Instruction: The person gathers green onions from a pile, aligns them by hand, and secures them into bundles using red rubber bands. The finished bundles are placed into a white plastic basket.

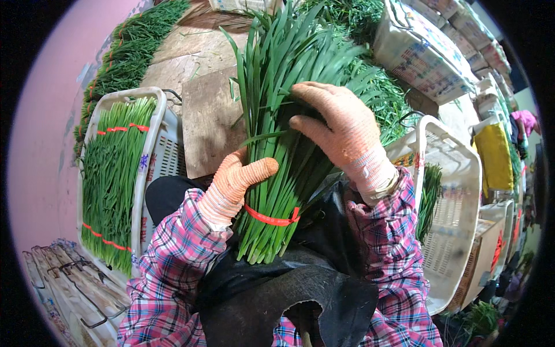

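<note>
A bunch of Chinese chives (pixel 277 173), tied near its cut ends with a red tape (pixel 272 217), stands tilted over the black apron (pixel 286 286) on my lap. My left hand (pixel 236 180), in an orange knit glove, grips the bunch from the left above the tape, thumb across the front. On the right side of the leaves is my gloved right hand (pixel 338 119), its thumb and fingers apart and curved against the foliage. Its fingertips touch or nearly touch the leaves; exact contact is hard to tell. The leaf tips spread away at the top, partly blurred.
To my left, a white plastic crate (pixel 149 173) holds tied chive bunches; more bunches (pixel 125 56) line the pink wall. A wooden board (pixel 210 117) lies ahead. Loose chives (pixel 386 99) pile behind my right hand. On the right stands another crate (pixel 451 243) with some chives inside.
</note>
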A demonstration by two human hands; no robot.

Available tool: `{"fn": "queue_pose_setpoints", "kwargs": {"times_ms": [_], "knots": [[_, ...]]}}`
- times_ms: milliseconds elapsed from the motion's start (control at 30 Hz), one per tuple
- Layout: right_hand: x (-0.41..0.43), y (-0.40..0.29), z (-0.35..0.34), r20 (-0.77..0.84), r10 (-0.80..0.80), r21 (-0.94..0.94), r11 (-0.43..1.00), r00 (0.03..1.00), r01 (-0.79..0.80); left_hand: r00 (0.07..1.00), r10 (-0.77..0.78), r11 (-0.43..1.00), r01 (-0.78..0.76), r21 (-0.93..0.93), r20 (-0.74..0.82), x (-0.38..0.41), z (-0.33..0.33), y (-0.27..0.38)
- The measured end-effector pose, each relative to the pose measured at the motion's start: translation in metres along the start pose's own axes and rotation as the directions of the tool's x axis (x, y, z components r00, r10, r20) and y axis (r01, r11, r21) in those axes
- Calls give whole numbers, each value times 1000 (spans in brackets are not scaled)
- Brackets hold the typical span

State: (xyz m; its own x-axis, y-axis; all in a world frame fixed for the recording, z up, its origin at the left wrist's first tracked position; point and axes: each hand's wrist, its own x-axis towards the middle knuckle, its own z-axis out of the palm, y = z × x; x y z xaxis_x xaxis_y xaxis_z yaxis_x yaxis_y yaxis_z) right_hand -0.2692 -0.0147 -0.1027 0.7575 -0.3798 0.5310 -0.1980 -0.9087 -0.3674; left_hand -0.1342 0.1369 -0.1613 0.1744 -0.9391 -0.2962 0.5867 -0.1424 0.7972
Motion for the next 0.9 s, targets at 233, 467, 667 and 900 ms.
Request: {"fn": "queue_pose_setpoints", "kwargs": {"times_ms": [233, 467, 667, 900], "knots": [[-19, 12, -3, -109, 160, -38, 985, 981, -165, 998, -52, 995, 55, -79, 39, 0, -11, -6], [-38, -38, 6, 169, -32, -165, 985, 985, 60, 1000, -17, 988, 15, -157, -11, 3, -27, -23], [-39, -21, -14, -87, 13, 4, 1000, 996, -12, 995, -75, 979, 63, -193, -60, 2, -18, -21], [29, -3, -1, 150, -391, -132, 902, 908, 411, 996, -84, 972, 83, -219, 6, 3, 2, -14]]}}
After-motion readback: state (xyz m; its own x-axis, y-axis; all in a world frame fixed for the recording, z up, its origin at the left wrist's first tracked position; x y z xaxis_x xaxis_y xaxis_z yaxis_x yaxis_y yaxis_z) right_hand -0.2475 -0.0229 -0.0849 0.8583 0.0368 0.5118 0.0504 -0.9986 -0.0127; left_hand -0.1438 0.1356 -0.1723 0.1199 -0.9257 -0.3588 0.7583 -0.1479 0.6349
